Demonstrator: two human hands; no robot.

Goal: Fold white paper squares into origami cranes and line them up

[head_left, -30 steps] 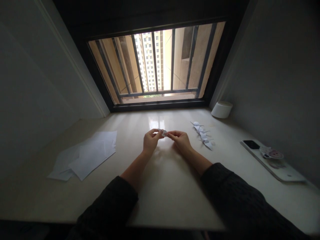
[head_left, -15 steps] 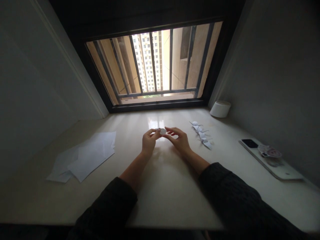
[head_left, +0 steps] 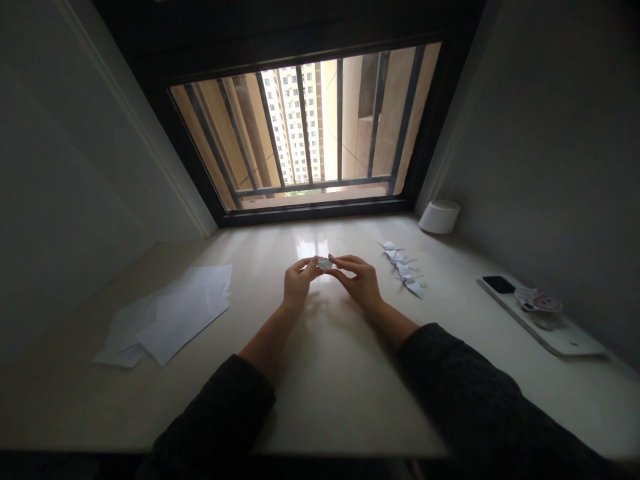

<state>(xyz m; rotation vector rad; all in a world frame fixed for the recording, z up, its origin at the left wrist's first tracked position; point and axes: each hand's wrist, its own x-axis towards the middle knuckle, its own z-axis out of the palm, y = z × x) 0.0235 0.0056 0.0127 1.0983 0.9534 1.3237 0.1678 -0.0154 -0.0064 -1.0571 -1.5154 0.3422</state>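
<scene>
A small folded piece of white paper (head_left: 325, 263) is pinched between both my hands above the middle of the pale table (head_left: 340, 373). My left hand (head_left: 298, 283) grips its left end with thumb and fingers. On its right end my right hand (head_left: 361, 281) closes with fingertips together. Both forearms come in from dark sleeves at the bottom. A short row of small folded white paper figures (head_left: 403, 268) lies on the table just right of my right hand.
Loose white paper sheets (head_left: 170, 313) lie at the left. A white phone (head_left: 537, 313) with a round sticker grip rests by the right wall. A white round container (head_left: 439, 217) stands at the back right corner. A barred window (head_left: 310, 127) runs along the far edge.
My right hand's fingers have shifted slightly leftward along the folded paper. The view has drifted a little, and both hands stay at the same spot.
</scene>
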